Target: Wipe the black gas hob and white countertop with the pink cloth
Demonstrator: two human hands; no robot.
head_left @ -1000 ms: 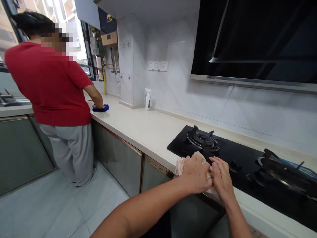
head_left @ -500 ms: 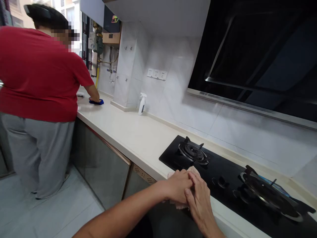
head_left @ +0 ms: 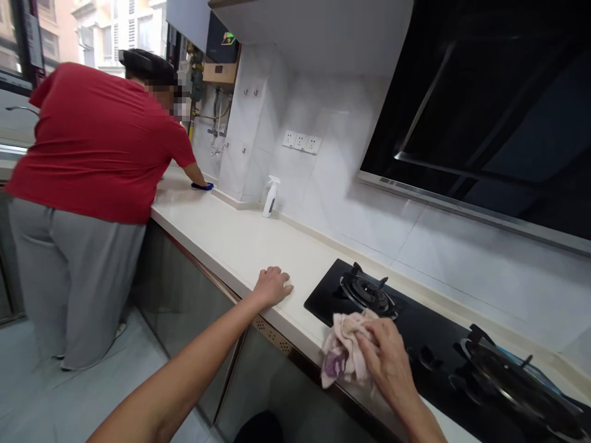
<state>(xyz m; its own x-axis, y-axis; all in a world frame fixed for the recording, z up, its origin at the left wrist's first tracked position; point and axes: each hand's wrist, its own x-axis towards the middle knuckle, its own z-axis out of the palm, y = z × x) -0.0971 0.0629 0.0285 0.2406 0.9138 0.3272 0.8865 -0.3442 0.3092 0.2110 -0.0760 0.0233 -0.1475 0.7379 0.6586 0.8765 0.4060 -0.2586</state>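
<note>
My right hand (head_left: pixel 390 357) grips a crumpled pale pink cloth (head_left: pixel 351 338) with a purple patch, over the counter's front edge beside the black gas stove (head_left: pixel 323 289). Left of the stove, my left hand (head_left: pixel 273 286) rests on the cream countertop (head_left: pixel 221 240), its fingers apart and holding nothing. The near burner (head_left: pixel 369 294) lies just beyond the cloth. A white spray bottle (head_left: pixel 271 197) stands upright by the wall, well past my left hand.
A person in a red shirt (head_left: pixel 101 147) leans over the far counter, a hand on a blue cloth (head_left: pixel 202 186). The dark range hood (head_left: pixel 489 123) overhangs the stove. The second burner (head_left: pixel 517 387) is at right. Cabinet doors (head_left: pixel 194 320) lie below.
My hands, together over the cloth before, have come apart. The left has moved onto the countertop; the right keeps the cloth. The other person leans further over, reaching right with the blue cloth.
</note>
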